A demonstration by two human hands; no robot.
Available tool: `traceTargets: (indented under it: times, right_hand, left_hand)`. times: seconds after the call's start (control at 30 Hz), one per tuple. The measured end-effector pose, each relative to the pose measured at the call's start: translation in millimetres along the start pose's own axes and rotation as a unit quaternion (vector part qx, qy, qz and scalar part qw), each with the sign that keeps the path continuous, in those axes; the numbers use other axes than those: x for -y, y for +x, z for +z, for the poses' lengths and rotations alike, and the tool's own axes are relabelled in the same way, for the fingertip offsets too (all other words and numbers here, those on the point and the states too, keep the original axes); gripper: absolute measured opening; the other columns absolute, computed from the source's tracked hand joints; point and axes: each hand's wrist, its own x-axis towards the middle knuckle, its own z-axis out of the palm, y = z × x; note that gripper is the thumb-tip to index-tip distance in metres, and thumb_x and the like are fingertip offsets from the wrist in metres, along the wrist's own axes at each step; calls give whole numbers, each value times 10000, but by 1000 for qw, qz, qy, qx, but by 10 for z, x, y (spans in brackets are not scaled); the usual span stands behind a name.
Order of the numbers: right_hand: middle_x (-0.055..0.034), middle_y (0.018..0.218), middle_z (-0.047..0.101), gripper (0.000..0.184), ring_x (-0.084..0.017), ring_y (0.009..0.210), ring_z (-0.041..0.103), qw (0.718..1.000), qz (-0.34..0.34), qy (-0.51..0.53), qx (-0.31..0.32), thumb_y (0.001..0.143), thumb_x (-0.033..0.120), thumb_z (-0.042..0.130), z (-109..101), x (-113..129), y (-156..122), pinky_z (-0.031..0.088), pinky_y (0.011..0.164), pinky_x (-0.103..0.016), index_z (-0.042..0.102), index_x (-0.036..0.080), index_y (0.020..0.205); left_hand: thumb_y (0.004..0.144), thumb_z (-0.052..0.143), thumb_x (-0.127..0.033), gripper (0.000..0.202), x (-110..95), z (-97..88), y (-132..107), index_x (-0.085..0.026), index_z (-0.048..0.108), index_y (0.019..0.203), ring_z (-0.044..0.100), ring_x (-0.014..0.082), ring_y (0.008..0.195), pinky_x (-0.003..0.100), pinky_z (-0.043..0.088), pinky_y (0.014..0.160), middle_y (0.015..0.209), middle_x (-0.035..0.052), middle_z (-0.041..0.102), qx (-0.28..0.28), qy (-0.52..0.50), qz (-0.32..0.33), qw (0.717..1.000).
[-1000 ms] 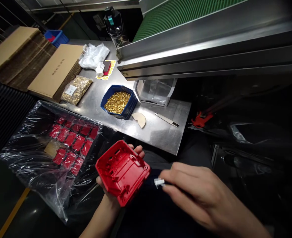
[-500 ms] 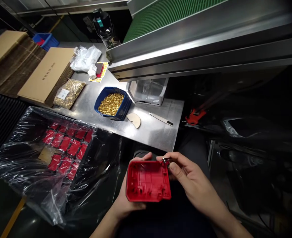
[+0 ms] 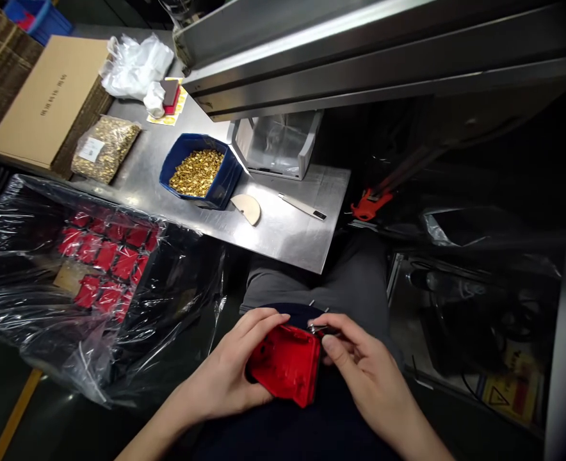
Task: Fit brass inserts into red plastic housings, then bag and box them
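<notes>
In the head view, a red plastic housing (image 3: 287, 363), hollow like an open shell, is held over my lap. My left hand (image 3: 237, 365) grips its left side, fingers over the upper edge and thumb below. The housing is tilted, its open face turned partly to the right. My right hand (image 3: 360, 365) is closed round a small metal tool (image 3: 317, 328), pinched between thumb and fingers. Its shiny tip is at the housing's upper right corner; whether it touches is unclear. The fingers hide most of the tool, so its exact kind does not show.
A plastic-lined box (image 3: 134, 339) at left holds several red housings (image 3: 105, 256). On the metal table (image 3: 302, 246) are a blue bin (image 3: 232, 176) of brass pieces, a bag of brass pieces (image 3: 105, 147), a knife-like tool (image 3: 302, 206) and a half-round disc (image 3: 247, 209). A conveyor frame (image 3: 360, 57) overhangs.
My left hand has turned and tilted the housing, its fingers now over the upper edge. The right hand keeps the metal tool at the corner. The whole view has shifted.
</notes>
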Motion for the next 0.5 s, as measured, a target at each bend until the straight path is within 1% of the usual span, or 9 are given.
traceTargets:
  times: [0.03, 0.07, 0.1, 0.17, 0.23, 0.27, 0.33, 0.4, 0.5]
  right_hand:
    - [-67, 1227, 672, 284, -175, 1013, 702, 999, -16, -27, -28, 1009, 412, 546, -71, -6, -3, 607, 833, -255, 659, 232, 1198]
    - [-67, 1280, 645, 264, -184, 1084, 685, 997, -30, -54, -49, 1002, 405, 561, -152, -9, -13, 601, 868, -258, 672, 240, 1175]
    - [-59, 1287, 637, 250, -185, 1116, 674, 994, -38, -81, -56, 995, 396, 576, -235, -10, -30, 593, 894, -257, 674, 253, 1175]
    - [-29, 1195, 672, 274, -159, 1044, 693, 992, -34, -119, -33, 982, 374, 608, -381, 1, -82, 586, 892, -243, 641, 288, 1240]
    - [-4, 1104, 693, 318, -134, 938, 701, 990, -28, -138, 3, 968, 346, 639, -469, 21, -143, 584, 848, -226, 606, 309, 1282]
    - [0, 1064, 696, 310, -130, 903, 695, 989, -32, -143, 16, 963, 330, 647, -487, 32, -169, 580, 821, -222, 608, 305, 1269]
    - [-1, 988, 688, 236, -125, 842, 675, 988, -54, -140, 44, 965, 290, 639, -488, 48, -200, 565, 765, -220, 634, 280, 1201]
    - [-6, 944, 673, 179, -120, 799, 653, 986, -79, -128, 72, 970, 251, 620, -466, 54, -201, 547, 726, -222, 655, 257, 1146]
    - [-13, 947, 667, 196, -115, 778, 638, 984, -103, -114, 90, 971, 218, 606, -445, 46, -164, 537, 709, -223, 657, 242, 1159]
  left_hand:
    - [784, 823, -301, 841, -8, -21, 25, -317, 404, 1513, 496, 339, 1363, 448, 450, 1144, 1484, 125, 492, 7, -2, 10, 1000]
    - [792, 823, -320, 831, -7, -33, 42, -312, 409, 1513, 481, 343, 1384, 462, 432, 1161, 1494, 127, 499, 11, -6, 22, 1000]
    - [795, 826, -339, 838, 1, -39, 51, -309, 405, 1519, 459, 349, 1408, 482, 412, 1177, 1504, 131, 502, 17, -10, 30, 999]
    - [777, 845, -378, 885, 33, -39, 48, -306, 390, 1532, 418, 361, 1444, 518, 382, 1194, 1522, 138, 499, 25, -18, 38, 999]
    - [715, 885, -420, 969, 70, -39, 28, -309, 383, 1536, 394, 371, 1461, 536, 371, 1196, 1529, 141, 496, 29, -25, 39, 999]
    - [683, 902, -435, 1011, 84, -42, 15, -309, 380, 1538, 384, 378, 1466, 544, 365, 1197, 1532, 144, 493, 30, -27, 39, 998]
    - [656, 916, -443, 1045, 102, -52, -7, -304, 378, 1541, 367, 391, 1474, 564, 356, 1194, 1533, 152, 491, 33, -29, 37, 998]
    - [676, 908, -432, 1018, 107, -63, -22, -299, 385, 1539, 356, 402, 1478, 584, 355, 1186, 1528, 158, 497, 33, -31, 36, 998]
    - [707, 893, -409, 965, 106, -72, -28, -302, 401, 1530, 338, 404, 1486, 592, 356, 1182, 1524, 153, 503, 32, -36, 35, 998]
